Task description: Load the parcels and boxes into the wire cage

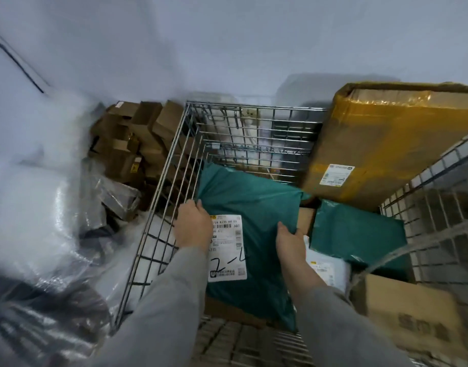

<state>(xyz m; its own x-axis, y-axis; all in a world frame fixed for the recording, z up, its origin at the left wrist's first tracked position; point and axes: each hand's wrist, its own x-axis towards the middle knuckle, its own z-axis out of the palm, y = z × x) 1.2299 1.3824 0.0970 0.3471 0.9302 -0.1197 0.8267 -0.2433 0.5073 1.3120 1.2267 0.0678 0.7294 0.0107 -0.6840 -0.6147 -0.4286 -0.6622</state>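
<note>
— Pale wall, floor heaped with wrapped goods. What's nearest in the wire cage (158, 197)?

— The big green parcel (254, 207), lying by the cage's left wall. The left hand (194, 226) grips its left edge over the white label (227, 250); the right hand (290, 241) pinches its right edge.

— And beyond?

— A smaller green parcel (360, 234) toward the right wall, then a tall taped carton (381, 144) upright in the far right corner.

Pale grey-white wall (227, 35), dim light
</note>
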